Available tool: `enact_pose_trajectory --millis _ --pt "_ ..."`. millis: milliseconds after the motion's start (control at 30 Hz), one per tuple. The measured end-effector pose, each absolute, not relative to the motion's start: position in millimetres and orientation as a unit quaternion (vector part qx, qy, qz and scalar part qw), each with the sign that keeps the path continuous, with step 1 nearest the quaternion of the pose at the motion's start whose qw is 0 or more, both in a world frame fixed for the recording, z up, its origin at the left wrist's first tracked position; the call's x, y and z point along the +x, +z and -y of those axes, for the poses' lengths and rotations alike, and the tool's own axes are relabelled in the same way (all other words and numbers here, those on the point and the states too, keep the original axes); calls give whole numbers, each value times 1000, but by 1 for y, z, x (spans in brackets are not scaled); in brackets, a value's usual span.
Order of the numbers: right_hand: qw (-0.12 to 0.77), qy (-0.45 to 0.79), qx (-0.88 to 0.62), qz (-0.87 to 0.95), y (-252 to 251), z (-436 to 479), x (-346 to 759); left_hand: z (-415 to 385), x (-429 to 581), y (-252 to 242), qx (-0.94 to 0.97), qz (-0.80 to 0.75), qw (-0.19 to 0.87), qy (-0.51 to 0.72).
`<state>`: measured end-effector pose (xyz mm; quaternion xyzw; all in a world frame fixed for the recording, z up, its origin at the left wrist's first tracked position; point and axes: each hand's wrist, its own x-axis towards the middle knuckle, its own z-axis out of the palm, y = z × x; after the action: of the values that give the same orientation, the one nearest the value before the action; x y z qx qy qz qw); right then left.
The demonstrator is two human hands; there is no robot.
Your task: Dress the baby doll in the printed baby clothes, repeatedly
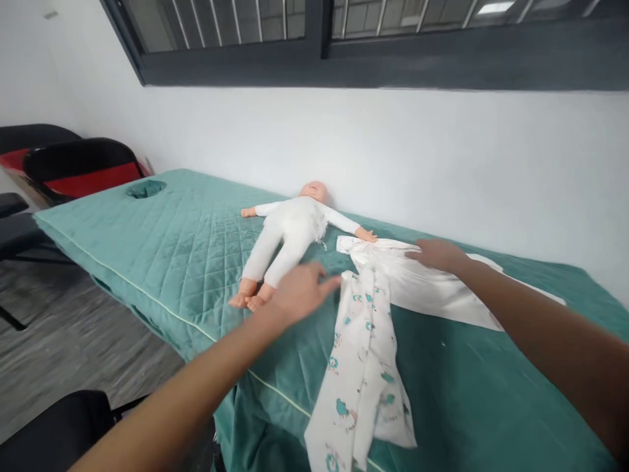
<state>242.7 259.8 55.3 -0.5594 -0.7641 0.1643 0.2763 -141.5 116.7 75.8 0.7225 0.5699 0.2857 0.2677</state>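
— Where was the baby suit (364, 354)?
— On the green bed (162, 242), beside the doll (289, 236); the right hand (435, 253) lay flat on a white cloth (442, 292); the left hand (299, 293) hovered open, holding nothing.

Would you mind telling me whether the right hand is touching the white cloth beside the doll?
Touching. The head view shows the right hand lying flat on the white cloth, with no gap visible between the fingers and the fabric.

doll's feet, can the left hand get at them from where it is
Probably yes. The left hand is open right beside the doll's feet, with nothing but bare green cover around them; the printed sleepsuit lies on its other side.
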Motion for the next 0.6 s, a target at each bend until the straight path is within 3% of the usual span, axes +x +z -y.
enact_pose_trajectory --millis 100,267,367,600 --pt "224 86 -602 762 76 -230 255 -78 -98 60 768 -548 295 151" --pt "163 15 -625 763 121 -181 253 -51 -51 53 819 -461 312 138" --pt "143 -5 -623 769 144 -144 251 -37 -31 70 858 -371 316 162" --pt "96 -31 -495 863 190 -39 244 -8 19 111 865 -301 179 358"
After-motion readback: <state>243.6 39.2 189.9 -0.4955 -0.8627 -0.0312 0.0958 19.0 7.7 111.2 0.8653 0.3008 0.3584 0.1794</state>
